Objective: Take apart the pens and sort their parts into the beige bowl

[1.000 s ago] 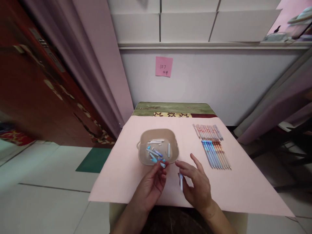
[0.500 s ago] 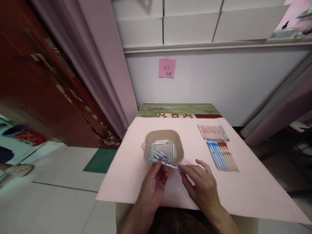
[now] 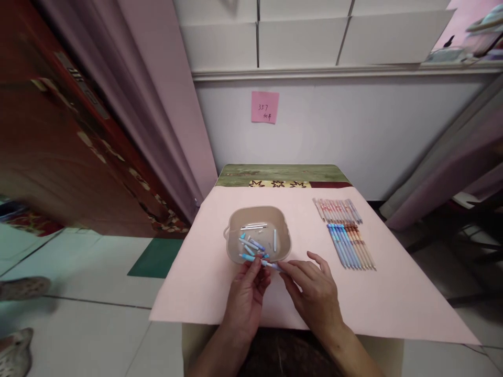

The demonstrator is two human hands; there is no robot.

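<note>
My left hand point(image 3: 248, 285) pinches the bright blue end of a pen point(image 3: 248, 257) over the near rim of a beige basin point(image 3: 231, 214). With thumb and fingertips my right hand point(image 3: 314, 285) grips the pale barrel point(image 3: 274, 266) at the pen's other end. A short white stretch shows between the two parts. Inside the basin lie several blue pen parts point(image 3: 256, 244), a pale blue tube point(image 3: 274, 240) and thin white refills point(image 3: 253, 226). Some small pieces near my left fingertips are partly hidden.
On the right of the pink-covered table point(image 3: 204, 277), blue and brown pens point(image 3: 351, 247) lie in a row. Behind them is another row of pink and grey pens point(image 3: 337, 210). A pink note point(image 3: 264, 107) sticks to the wall. Someone's shoes point(image 3: 23, 289) are on the floor at left.
My right hand has moved left, bringing the barrel closer to the blue end, so less of the white stretch shows between them. The whole view has shifted slightly.
</note>
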